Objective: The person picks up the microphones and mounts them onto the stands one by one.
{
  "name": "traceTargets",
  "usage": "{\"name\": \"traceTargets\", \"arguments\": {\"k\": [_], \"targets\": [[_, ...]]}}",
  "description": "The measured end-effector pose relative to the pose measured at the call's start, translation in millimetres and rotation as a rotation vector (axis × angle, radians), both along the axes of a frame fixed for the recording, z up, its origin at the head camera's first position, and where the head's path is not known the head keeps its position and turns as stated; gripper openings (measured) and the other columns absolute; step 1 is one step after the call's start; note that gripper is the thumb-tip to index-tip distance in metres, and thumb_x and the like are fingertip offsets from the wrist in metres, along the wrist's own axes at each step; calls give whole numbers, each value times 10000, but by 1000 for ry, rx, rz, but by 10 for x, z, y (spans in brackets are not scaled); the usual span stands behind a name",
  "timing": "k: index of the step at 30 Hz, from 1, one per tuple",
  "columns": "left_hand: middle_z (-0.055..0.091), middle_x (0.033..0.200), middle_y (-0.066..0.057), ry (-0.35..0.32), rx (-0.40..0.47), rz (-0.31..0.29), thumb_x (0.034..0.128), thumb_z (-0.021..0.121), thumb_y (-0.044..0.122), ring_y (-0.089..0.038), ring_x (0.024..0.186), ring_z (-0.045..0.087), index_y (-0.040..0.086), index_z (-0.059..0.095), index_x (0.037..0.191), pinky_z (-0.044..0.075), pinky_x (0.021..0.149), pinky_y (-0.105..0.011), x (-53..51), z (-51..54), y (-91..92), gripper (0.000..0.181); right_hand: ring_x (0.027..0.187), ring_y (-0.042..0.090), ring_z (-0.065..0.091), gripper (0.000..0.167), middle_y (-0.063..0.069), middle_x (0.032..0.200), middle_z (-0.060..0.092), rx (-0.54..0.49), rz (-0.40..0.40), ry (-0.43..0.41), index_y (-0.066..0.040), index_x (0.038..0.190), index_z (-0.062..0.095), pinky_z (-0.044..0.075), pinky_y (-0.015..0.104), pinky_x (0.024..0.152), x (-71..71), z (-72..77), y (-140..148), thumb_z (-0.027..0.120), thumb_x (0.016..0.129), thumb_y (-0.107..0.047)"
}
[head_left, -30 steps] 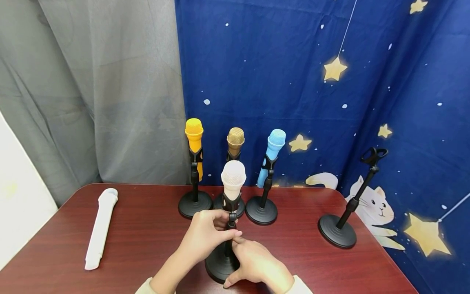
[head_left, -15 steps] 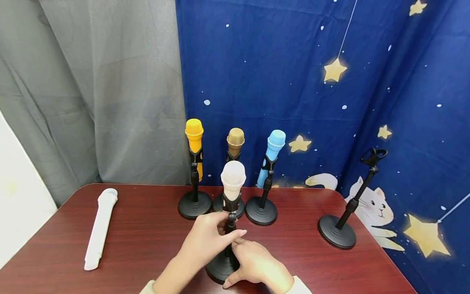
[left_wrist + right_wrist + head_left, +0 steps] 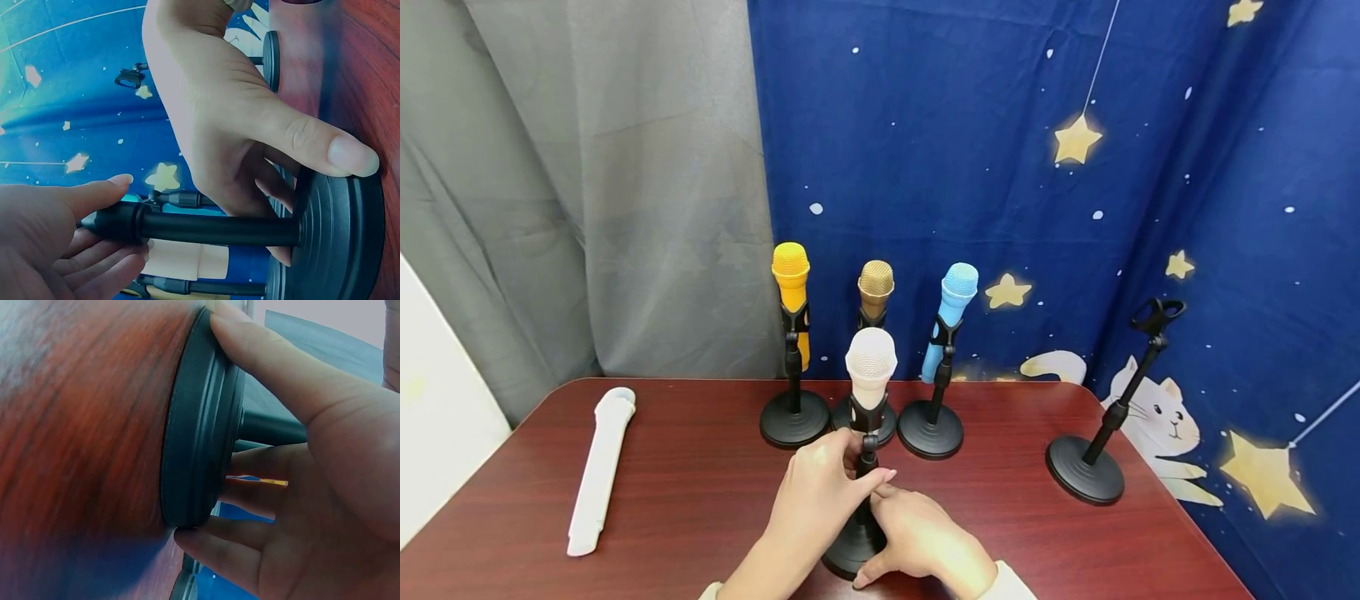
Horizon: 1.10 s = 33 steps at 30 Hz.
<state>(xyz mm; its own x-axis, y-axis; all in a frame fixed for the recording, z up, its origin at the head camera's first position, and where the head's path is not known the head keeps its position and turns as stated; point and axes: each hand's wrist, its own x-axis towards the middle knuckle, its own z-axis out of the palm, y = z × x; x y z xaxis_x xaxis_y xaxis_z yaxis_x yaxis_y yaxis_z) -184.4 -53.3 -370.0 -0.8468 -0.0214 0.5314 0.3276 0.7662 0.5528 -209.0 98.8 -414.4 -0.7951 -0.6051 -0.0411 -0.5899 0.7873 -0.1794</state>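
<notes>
In front of the person, a white microphone [image 3: 871,360] sits upright in the clip of a black microphone stand [image 3: 852,546]. The left hand [image 3: 816,492] holds the upper pole of this stand. In the left wrist view its thumb lies on one side of the collar [image 3: 112,222] and its fingers on the other. Low down, the right hand [image 3: 921,533] grips the round base, thumb on the near rim and fingers reaching round the far side. The base [image 3: 200,437] rests on the tabletop in the right wrist view.
Behind stand several-coloured microphones in stands: yellow [image 3: 792,275], gold [image 3: 876,283] and blue [image 3: 955,296]. Another white microphone [image 3: 598,475] lies on the table [image 3: 700,483] at left. A stand with a vacant clip [image 3: 1086,471] is at right. Grey and blue curtains hang behind.
The left thumb has shifted slightly across the pole. The right hand stays on the base, and the stand keeps its place. The head view has turned slightly.
</notes>
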Motion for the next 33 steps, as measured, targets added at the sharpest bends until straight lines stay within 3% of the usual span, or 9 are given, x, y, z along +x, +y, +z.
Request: {"name": "traceTargets", "arguments": {"k": [7,18,24,33], "targets": [[713,746,54,-28,43,-61,704,927,255,26,641,615,148,659,815,503,597,-154,-32,8,-25,309,1147,174,686,1060,-5,1417,620,1,0,-13,-159,1464,506,570,330,905,1,-3,4,907,590,-604],[744,772,23,-177,221,-214,723,917,276,11,676,674,119,703,834,542,623,-134,-108,3,-125,287,1156,175,681,1029,-11,1411,620,23,10,-15,-148,1443,525,568,334,922,-6,-17,-2,891,607,-622],[760,814,-15,-236,318,-307,727,917,266,-21,693,703,91,723,857,571,642,-158,-163,-21,-169,291,1157,173,678,1017,1,1410,618,36,11,-25,-123,1433,533,563,333,935,-14,-18,11,887,619,-619],[776,855,-59,-314,408,-493,760,895,199,-58,746,742,75,719,886,608,697,-221,-318,-124,-266,250,1131,186,683,971,26,1382,624,61,15,-31,-79,1376,569,564,332,932,-14,7,4,880,635,-623]]}}
